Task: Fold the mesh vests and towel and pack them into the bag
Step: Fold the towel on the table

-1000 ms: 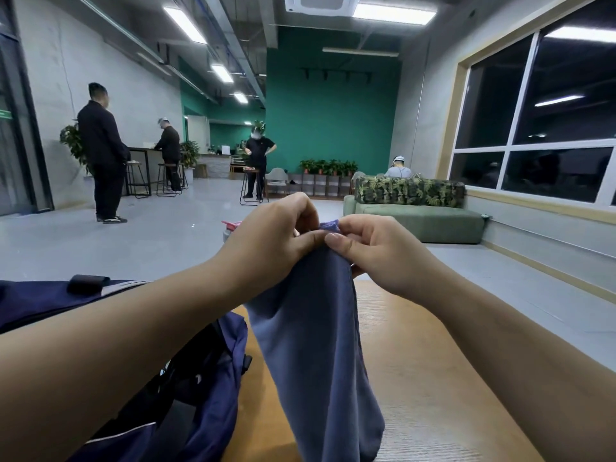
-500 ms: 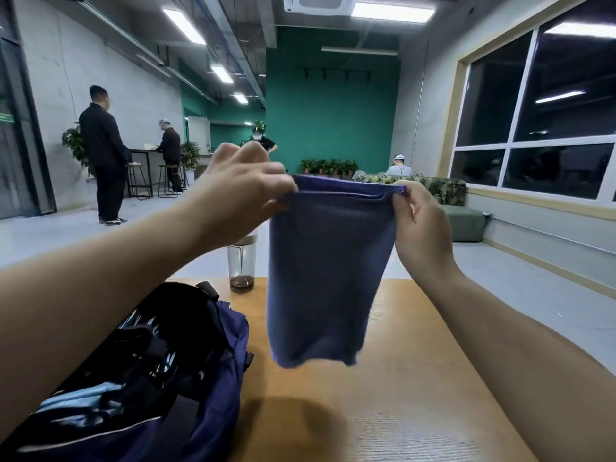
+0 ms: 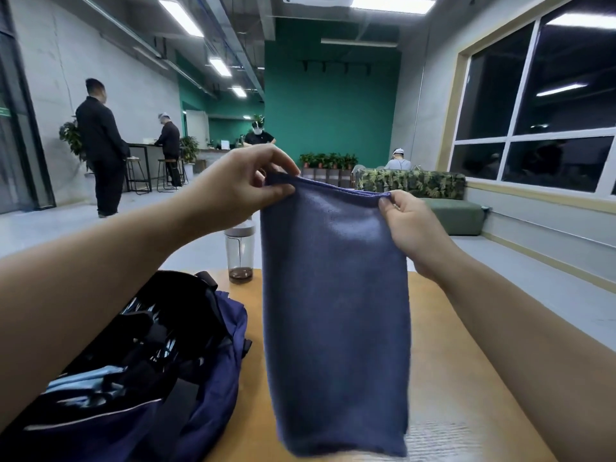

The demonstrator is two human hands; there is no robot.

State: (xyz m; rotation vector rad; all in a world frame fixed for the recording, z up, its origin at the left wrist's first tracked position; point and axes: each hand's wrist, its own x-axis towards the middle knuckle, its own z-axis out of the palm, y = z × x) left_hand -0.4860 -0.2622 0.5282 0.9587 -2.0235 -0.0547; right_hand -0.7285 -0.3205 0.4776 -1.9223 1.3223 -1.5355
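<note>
Folded blue-purple terry towel (image 3: pixel 335 315): hangs above the orange wooden table (image 3: pixel 443 378), top corners pinched by left hand (image 3: pixel 240 191) and right hand (image 3: pixel 408 225). Open navy fabric bag (image 3: pixel 206 388) lies left. Grey-walled hall, dark windows (image 3: pixel 540 105).

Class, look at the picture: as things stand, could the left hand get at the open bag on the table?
Probably yes, once freed. The left hand pinches the towel, but the bag lies open directly below its forearm, with nothing between.

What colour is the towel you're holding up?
The towel is plain dusty blue with a purplish tint and no pattern, seen clearly in the head view.
</note>
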